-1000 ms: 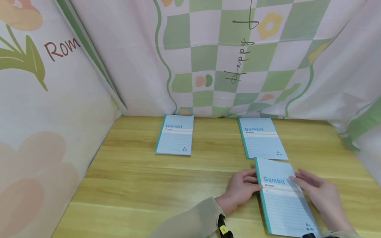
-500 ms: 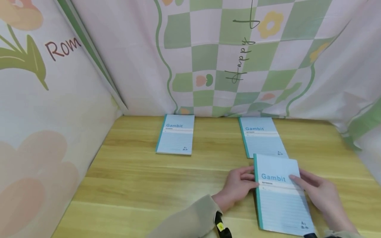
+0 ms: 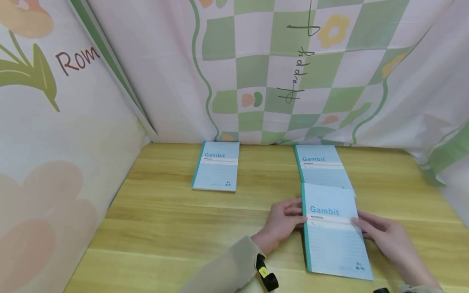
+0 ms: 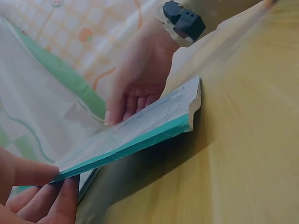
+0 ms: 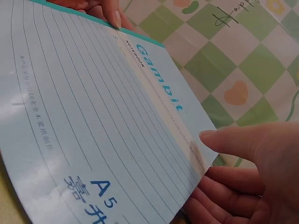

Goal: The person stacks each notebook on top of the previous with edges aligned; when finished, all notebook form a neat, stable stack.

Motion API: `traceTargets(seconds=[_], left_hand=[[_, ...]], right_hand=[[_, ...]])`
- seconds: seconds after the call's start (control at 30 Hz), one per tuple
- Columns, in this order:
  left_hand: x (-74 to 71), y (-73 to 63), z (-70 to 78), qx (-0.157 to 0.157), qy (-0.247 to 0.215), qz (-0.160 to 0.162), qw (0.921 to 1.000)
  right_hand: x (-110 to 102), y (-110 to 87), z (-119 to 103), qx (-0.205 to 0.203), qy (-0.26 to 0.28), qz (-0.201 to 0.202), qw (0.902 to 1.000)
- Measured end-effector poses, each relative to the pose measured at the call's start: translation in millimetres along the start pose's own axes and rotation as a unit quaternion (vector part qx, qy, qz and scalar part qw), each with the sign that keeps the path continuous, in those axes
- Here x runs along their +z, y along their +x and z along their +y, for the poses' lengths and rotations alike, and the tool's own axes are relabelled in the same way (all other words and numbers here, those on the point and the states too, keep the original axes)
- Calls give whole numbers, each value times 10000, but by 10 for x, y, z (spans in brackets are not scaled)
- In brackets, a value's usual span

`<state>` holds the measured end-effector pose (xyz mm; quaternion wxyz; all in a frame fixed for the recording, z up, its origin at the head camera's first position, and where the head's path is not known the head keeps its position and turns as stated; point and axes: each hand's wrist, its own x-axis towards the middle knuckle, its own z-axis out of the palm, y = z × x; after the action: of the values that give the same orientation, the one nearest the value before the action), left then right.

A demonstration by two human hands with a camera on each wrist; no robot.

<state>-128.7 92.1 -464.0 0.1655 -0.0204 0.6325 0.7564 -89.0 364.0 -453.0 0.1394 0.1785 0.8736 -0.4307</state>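
A light blue "Gambit" notebook [image 3: 335, 240] with a teal spine is held between both hands at the front right of the table. My left hand [image 3: 280, 224] pinches its spine edge, thumb on the cover and fingers beneath. On the opposite edge, my right hand [image 3: 386, 236] pinches it the same way, as the right wrist view shows with the thumb [image 5: 229, 140] on top. In the left wrist view the notebook [image 4: 135, 135] is raised off the wood and casts a shadow. Its top edge overlaps the lower part of a second matching notebook [image 3: 322, 162] lying behind it.
A third matching notebook [image 3: 216, 167] lies flat at the back, left of the others. The wooden table [image 3: 165, 236] meets a patterned curtain [image 3: 253, 73] along its far edge, and a printed cloth wall [image 3: 66, 134] stands on the left.
Both hands have carried the held notebook leftward and away from the person, and it has turned slightly straighter. It now covers the lower part of the notebook behind. The left notebook has stayed put.
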Motion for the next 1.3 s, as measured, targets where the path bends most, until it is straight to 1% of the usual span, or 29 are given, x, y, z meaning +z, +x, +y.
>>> traceTargets(seconds=[0.17,0.27,0.37,0.5,0.67,0.9,1.13,1.3], left_hand=[[-108,61,-15,0,-128,6,9999],[-176,85,-5,18,-131,18,9999],[-245,91,16,11,-129,-8,9999],[-345,112,18,8,-138,-126,9998],[-469,143,17,-55,-166,-190,9997],[-658,182,89,-17,-218,-301,9993],[-834,256,139,6,-343,-204,9992],[-948,272,176,57,-345,-126,9993]], right_hand=[[53,-33,-35,-415,134,-160,9989],[96,-54,-56,-591,224,-215,9978],[121,-56,-75,-571,350,-368,9971],[128,-58,-109,-470,581,-654,9951],[177,-88,-161,-592,894,-906,9901],[282,-83,-235,-662,1060,-994,9872],[407,-80,-306,-876,1238,-1075,9826],[499,-73,-370,-934,1405,-1138,9791]])
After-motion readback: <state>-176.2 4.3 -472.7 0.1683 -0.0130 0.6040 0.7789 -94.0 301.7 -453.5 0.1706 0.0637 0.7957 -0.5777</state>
